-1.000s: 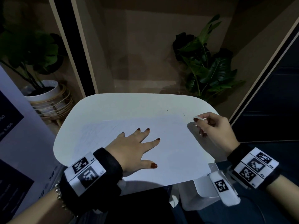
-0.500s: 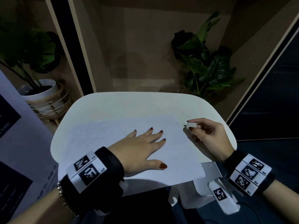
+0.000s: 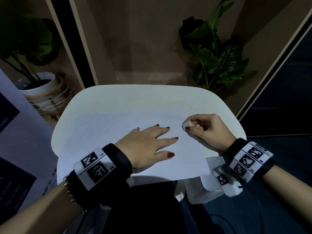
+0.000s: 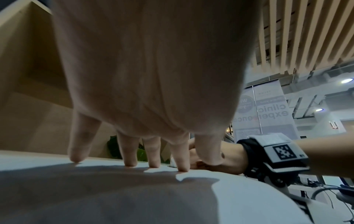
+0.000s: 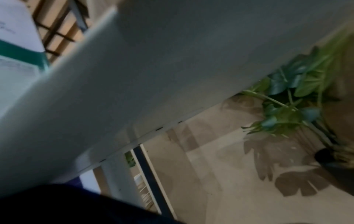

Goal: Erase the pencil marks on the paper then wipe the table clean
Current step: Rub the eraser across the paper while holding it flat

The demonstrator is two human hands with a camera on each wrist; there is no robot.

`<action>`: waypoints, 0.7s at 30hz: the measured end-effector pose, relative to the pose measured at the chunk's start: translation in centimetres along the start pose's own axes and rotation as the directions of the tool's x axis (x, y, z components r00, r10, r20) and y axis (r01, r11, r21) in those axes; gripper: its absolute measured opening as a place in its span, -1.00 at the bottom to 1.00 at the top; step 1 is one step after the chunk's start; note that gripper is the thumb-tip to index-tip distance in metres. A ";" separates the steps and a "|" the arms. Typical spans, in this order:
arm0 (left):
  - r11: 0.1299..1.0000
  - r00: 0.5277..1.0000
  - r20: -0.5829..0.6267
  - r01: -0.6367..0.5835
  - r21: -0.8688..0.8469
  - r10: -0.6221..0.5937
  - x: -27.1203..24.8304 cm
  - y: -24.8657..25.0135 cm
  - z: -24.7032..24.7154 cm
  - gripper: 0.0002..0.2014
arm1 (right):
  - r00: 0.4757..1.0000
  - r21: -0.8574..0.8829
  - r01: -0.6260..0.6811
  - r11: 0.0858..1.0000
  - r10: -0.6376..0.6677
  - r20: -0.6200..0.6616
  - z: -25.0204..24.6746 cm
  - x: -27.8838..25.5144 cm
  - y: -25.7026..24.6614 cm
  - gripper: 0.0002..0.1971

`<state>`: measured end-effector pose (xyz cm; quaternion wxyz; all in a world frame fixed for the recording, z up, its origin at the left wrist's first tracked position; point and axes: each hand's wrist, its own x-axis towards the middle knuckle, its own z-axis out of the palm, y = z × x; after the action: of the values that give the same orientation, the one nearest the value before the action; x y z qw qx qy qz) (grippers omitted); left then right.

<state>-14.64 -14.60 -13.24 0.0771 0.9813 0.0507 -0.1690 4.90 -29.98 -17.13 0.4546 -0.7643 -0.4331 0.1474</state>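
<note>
A large white sheet of paper (image 3: 108, 137) lies on the white table (image 3: 135, 97), its near edge hanging past the table's front. Faint pencil lines show on its left part. My left hand (image 3: 152, 141) lies flat on the sheet with fingers spread; the left wrist view shows its fingertips (image 4: 132, 163) pressing the paper (image 4: 229, 197). My right hand (image 3: 202, 129) pinches a small white eraser (image 3: 187, 125) and holds it down on the sheet's right side. The right wrist view shows only the table's blurred white surface (image 5: 153, 75), not the fingers.
Dark eraser crumbs (image 3: 191, 107) dot the table beyond the right hand. A potted plant (image 3: 217, 53) stands behind the table at right, another in a white pot (image 3: 40, 86) at left. A white box (image 3: 212, 186) sits below the table's front right corner.
My right hand has carried the eraser from the paper's far right corner down and left onto the sheet. The left hand has shifted slightly right, staying flat on the paper.
</note>
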 end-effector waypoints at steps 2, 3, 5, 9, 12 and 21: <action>1.000 1.000 -0.026 0.010 0.017 -0.010 0.0 0.2 0.3 -0.42 | 0.997 0.042 -0.019 0.999 0.015 0.076 -0.3 0.0 0.1 -0.90; 0.999 0.999 -0.045 0.014 0.031 -0.013 0.0 0.4 0.4 -0.41 | 0.996 0.061 -0.021 0.998 0.016 0.089 -0.4 -0.1 0.1 -0.90; 0.998 0.995 -0.096 0.018 0.064 -0.011 0.1 0.8 0.7 -0.40 | 0.997 0.057 -0.012 0.998 0.007 0.079 -0.4 0.0 0.0 -0.88; 0.999 0.980 -0.200 0.027 0.031 -0.020 0.5 1.5 1.4 -0.43 | 0.996 0.054 0.001 0.999 -0.006 0.089 -0.4 -0.2 -0.3 -0.87; 1.000 0.980 -0.199 0.013 -0.008 -0.014 0.7 1.5 1.5 -0.45 | 0.995 0.045 0.014 0.999 -0.018 0.094 -0.6 -0.1 -0.2 -0.90; 0.999 0.995 -0.096 -0.037 0.020 0.038 1.3 1.7 1.4 -0.48 | 0.987 0.041 0.026 0.999 -0.032 0.160 -1.0 0.0 -0.4 -0.91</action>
<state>-13.66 -16.44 -14.70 0.0689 0.9897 0.0343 -0.1205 5.31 -30.50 -16.23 0.4351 -0.7346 -0.4763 0.2104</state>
